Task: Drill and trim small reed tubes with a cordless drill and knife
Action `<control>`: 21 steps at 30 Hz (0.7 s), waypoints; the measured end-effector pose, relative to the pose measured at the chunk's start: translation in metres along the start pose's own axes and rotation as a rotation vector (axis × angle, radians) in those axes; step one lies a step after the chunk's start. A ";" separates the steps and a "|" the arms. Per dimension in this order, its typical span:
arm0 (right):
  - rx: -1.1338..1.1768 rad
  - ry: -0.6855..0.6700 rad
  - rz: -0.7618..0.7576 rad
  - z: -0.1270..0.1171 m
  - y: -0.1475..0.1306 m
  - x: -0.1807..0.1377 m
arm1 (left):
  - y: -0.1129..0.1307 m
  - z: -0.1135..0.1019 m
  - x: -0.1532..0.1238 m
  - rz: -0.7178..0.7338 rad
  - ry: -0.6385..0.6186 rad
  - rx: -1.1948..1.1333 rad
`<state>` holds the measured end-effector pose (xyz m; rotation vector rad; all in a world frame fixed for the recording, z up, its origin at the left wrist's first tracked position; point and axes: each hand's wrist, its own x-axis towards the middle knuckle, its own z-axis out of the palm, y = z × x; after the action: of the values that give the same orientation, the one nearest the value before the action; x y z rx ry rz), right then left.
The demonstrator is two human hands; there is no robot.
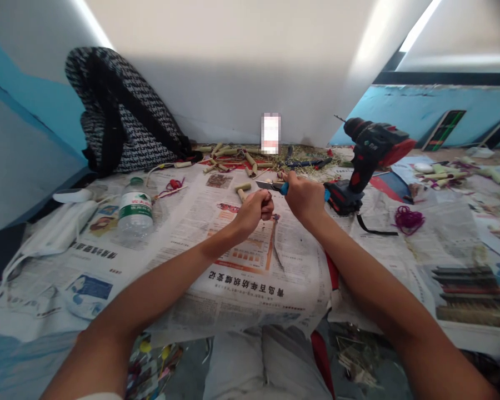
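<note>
Right grip clenched round one blue-handled knife | left grip curled closed, contents unclear | one drill, one bottle

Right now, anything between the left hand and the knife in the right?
Nothing visible. The blade of the knife lies just beyond the curled left hand; whether they touch, I can't tell. The drill stands right of the right hand, outside that gap.
</note>
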<state>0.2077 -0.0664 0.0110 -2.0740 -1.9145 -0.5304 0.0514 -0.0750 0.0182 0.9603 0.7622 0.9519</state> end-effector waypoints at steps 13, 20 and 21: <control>0.062 0.128 -0.039 -0.005 0.006 0.003 | 0.003 -0.003 -0.008 0.092 -0.089 0.108; 0.205 -0.034 -0.032 -0.004 0.004 -0.011 | -0.009 -0.024 -0.006 0.189 -0.161 0.383; 0.238 -0.064 -0.043 -0.005 0.004 -0.015 | -0.009 -0.026 -0.006 0.198 -0.152 0.428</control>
<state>0.2105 -0.0825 0.0087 -1.9242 -1.9543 -0.2338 0.0298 -0.0748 0.0003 1.4875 0.7659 0.8889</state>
